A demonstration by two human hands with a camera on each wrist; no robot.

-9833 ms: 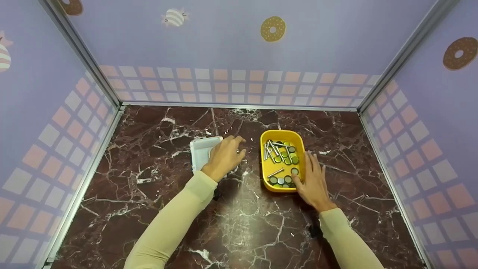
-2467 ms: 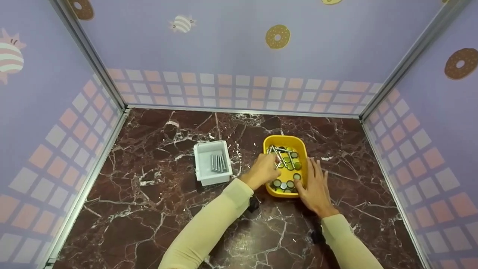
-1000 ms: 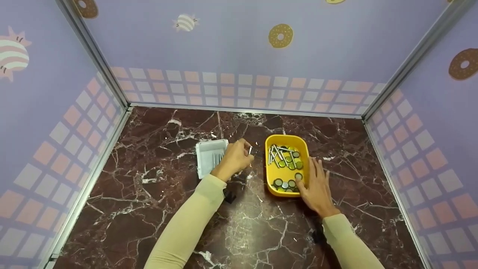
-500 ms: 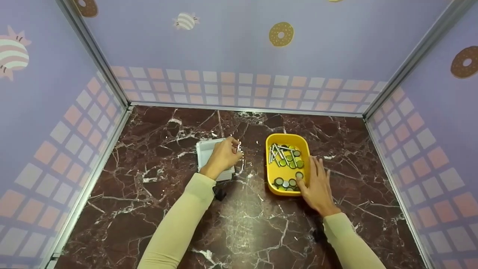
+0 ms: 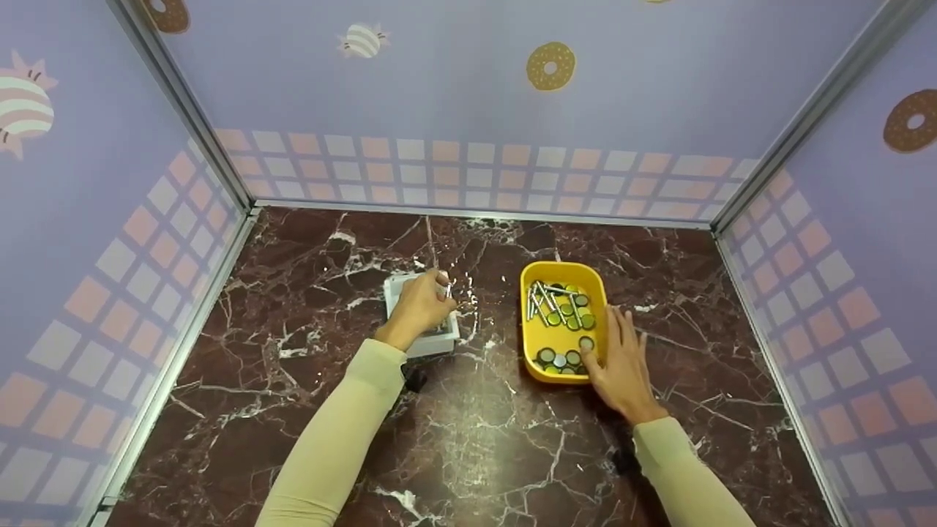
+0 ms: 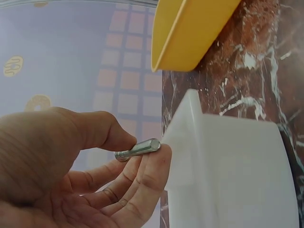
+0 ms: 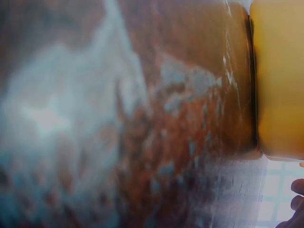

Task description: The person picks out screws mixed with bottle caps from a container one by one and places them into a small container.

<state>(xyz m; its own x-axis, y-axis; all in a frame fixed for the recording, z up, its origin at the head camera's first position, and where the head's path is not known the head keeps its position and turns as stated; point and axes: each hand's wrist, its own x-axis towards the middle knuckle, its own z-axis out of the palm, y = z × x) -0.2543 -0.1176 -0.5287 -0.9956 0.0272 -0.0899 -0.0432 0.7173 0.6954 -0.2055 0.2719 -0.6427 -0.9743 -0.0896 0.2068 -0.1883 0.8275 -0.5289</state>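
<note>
My left hand (image 5: 419, 307) is above the white tray (image 5: 432, 345) and pinches a short metal bolt (image 6: 137, 149) between thumb and fingertips. The left wrist view shows its flat end towards the camera and a narrower neck at the other end. The tray's contents are mostly hidden under the hand. Right of it stands a yellow box (image 5: 536, 339) with several loose metal bolts (image 5: 547, 303) and several round grey-green discs (image 5: 559, 360). My right hand (image 5: 621, 366) rests against the box's right side, fingers straight, the thumb over the rim.
Tray and box stand apart on a dark red marble-patterned tabletop (image 5: 483, 439). Lilac panels (image 5: 468, 88) with metal edge strips close in the back and both sides.
Earlier, the left hand reached into the yellow box; since then it has moved left with a bolt, and now it is over the white tray. The right hand has stayed at the box.
</note>
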